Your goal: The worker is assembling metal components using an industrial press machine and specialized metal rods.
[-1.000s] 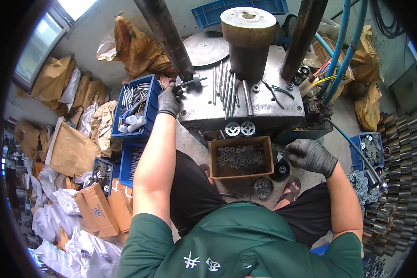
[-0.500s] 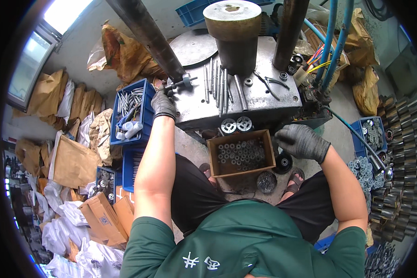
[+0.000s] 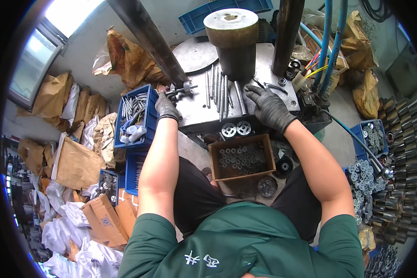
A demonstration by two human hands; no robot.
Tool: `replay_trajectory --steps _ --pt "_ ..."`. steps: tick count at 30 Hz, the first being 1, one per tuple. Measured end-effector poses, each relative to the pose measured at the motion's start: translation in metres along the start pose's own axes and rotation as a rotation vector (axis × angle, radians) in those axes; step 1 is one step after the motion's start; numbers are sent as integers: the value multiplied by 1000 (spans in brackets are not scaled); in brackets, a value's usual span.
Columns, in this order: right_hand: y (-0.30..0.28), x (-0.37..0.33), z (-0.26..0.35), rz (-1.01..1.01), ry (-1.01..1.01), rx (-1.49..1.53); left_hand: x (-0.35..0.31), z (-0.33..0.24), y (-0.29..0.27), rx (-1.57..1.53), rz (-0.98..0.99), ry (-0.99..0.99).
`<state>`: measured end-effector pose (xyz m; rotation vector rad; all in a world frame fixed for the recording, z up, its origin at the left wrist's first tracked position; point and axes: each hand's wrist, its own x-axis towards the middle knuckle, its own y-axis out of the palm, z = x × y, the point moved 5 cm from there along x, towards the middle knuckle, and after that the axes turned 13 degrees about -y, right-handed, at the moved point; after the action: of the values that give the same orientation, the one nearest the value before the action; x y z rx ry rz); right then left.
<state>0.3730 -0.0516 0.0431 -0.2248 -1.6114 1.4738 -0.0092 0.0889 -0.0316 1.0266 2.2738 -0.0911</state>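
While the left hand, gloved in grey, appears closed around the near end of a collared shaft at the upper left of the counter, the right hand reaches in at upper centre-right, its fingers stretched forward beside a thick rod; whether it grips anything, I cannot tell. The thin rods lie loose side by side, so a sideways brush from either hand could set them rolling, perhaps over the front edge towards the cardboard box below. The pliers sit close behind the right hand's knuckles, and a careless sweep could catch a handle. If the left hand's hold slackened, the collared shaft might roll on its round collar or knock the dark column just beside it. The left fingers' undersides are out of sight, the right hand covers part of the counter and the pliers, the column is cut off by the upper edge, and the box's contents are shadowed.
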Motion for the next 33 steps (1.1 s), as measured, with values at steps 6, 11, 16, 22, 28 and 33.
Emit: replay_trajectory --steps 6,11,16,22,28,33 --pt "13 10 -5 51 12 -120 -78 -15 3 -240 65 478" --pt "-11 4 13 82 60 -30 -137 26 26 741 547 795" --pt "-19 -20 9 138 120 -18 -168 38 44 1340 425 957" --pt "-20 -32 4 75 199 -9 -156 30 45 1539 208 860" --pt "-22 -37 -1 131 225 29 -114 38 49 590 507 -37" --pt "-21 -43 -2 10 179 44 -100 45 44 295 810 -382"
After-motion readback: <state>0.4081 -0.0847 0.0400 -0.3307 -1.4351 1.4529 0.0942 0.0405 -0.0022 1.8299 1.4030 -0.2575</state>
